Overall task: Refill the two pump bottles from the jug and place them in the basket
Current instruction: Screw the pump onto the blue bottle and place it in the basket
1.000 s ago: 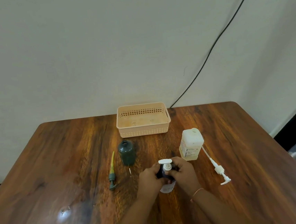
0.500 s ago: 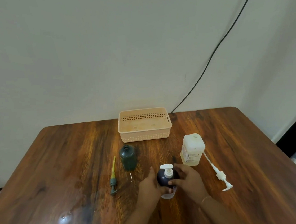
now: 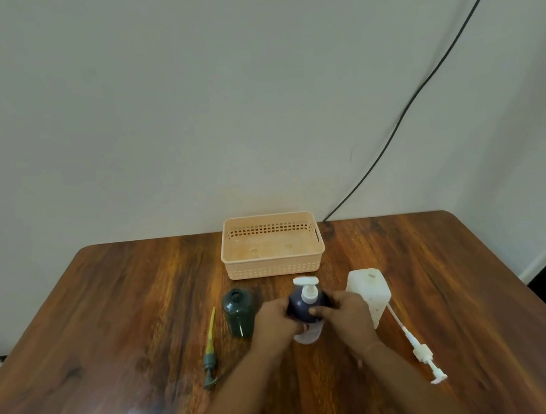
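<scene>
Both my left hand (image 3: 276, 320) and right hand (image 3: 349, 316) are wrapped around the dark pump bottle (image 3: 306, 307), lifted mid-table (image 3: 142, 319) just short of the basket (image 3: 273, 268) at the far edge; refilled, it probably feels heavy, its smooth sides slippery, so I grip the body, not the pump.

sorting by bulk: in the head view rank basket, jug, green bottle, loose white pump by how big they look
1. basket
2. jug
3. green bottle, close to the jug; the jug is partly behind the right hand, so unsure
4. white pump, long but thin
</scene>
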